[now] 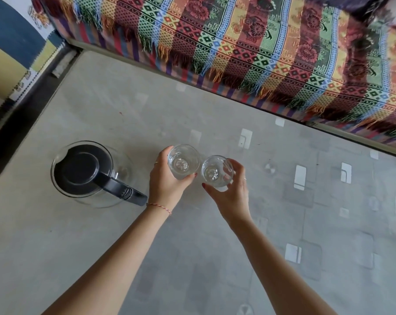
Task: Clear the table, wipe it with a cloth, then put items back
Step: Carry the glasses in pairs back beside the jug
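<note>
Hands both full: my left hand [164,180] grips one drinking glass [183,162], right hand [232,196] another glass [216,171], beside glass jug [88,171] on desk [101,246].

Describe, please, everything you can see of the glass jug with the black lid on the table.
The jug is a round clear-glass vessel with a black lid covering most of its top and a black handle pointing toward the person, to the right. It stands upright on the grey table, on its left part. No liquid level can be made out. Nothing grips it; the handle's end lies close to the left hand's wrist, contact unclear.
</note>
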